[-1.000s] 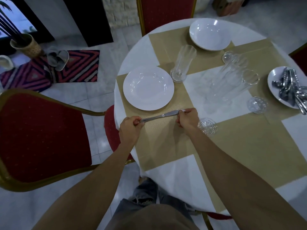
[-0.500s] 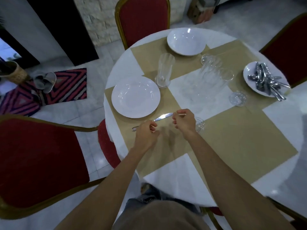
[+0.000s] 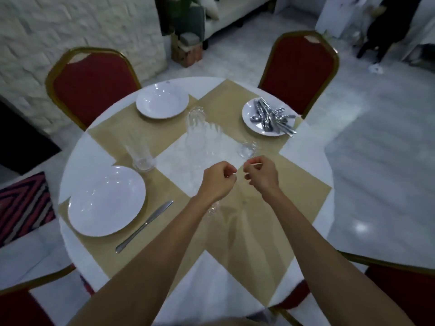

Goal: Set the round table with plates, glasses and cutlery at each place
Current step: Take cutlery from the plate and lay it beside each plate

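White round tabletop (image 3: 77, 161), crossed by tan placemats (image 3: 294, 184). At the near-left place, a plate (image 3: 106, 201) on its mat, with a knife (image 3: 144, 225) lying just beside its right rim, blade pointing away, touched by neither hand. Just beyond that rim, an upright glass (image 3: 141, 156). At the far-left place, a second plate (image 3: 162, 100). At the far-right place, a third plate (image 3: 248, 111) heaped with cutlery (image 3: 270, 118). In the middle, a blurred cluster of clear glasses (image 3: 202, 137); near it, a small glass (image 3: 247, 149). Above the centre, left hand (image 3: 217, 182) and right hand (image 3: 261, 175) side by side, not touching, fingers curled inward on both, nothing gripped. Red chairs (image 3: 94, 85) with gold frames around the edge.
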